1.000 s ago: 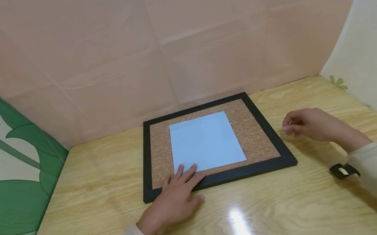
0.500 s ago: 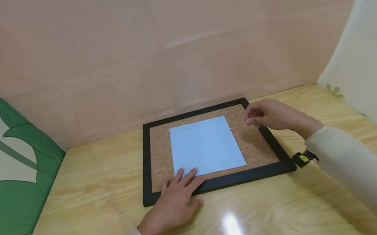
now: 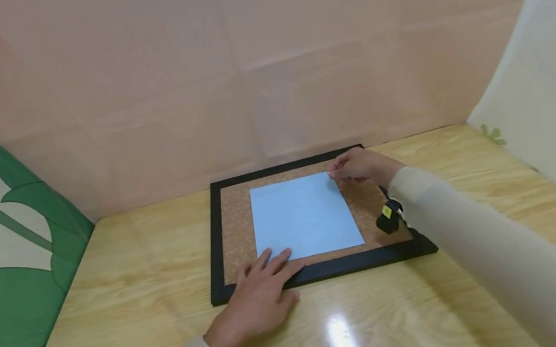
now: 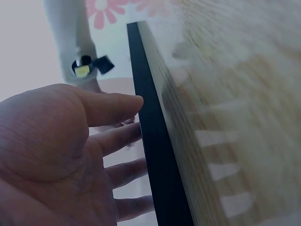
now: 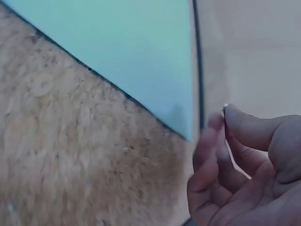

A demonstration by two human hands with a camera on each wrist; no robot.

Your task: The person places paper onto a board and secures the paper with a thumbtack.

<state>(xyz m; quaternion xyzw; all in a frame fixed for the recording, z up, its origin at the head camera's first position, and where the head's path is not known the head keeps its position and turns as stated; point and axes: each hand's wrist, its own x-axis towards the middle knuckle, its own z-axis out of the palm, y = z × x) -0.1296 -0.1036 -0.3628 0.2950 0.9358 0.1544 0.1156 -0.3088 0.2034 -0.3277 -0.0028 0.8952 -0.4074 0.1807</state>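
A blue sheet of paper [image 3: 302, 217] lies flat on a black-framed cork board [image 3: 235, 232]. My left hand [image 3: 255, 305] rests spread over the board's front frame, fingertips on the paper's near left corner. In the left wrist view its fingers [image 4: 124, 172] reach straight over the black frame [image 4: 155, 141], thumb against the edge. At the paper's far right corner, my right hand [image 3: 356, 164] pinches a small shiny pin [image 5: 225, 106] between thumb and forefinger; most of the pin is hidden. The right wrist view has the paper's corner [image 5: 181, 127] just beside those fingertips.
The board lies on a wood-grain table [image 3: 154, 272], close to the pink backdrop [image 3: 171, 123]. Patterned panels stand at the left [image 3: 9, 291] and right [image 3: 547, 91]. Dark wrist cameras [image 3: 388, 219] hang below both sleeves.
My right hand has moved left from beside the board, over the frame, to the paper's far right corner, with the pin still pinched. My left hand has stayed in place.
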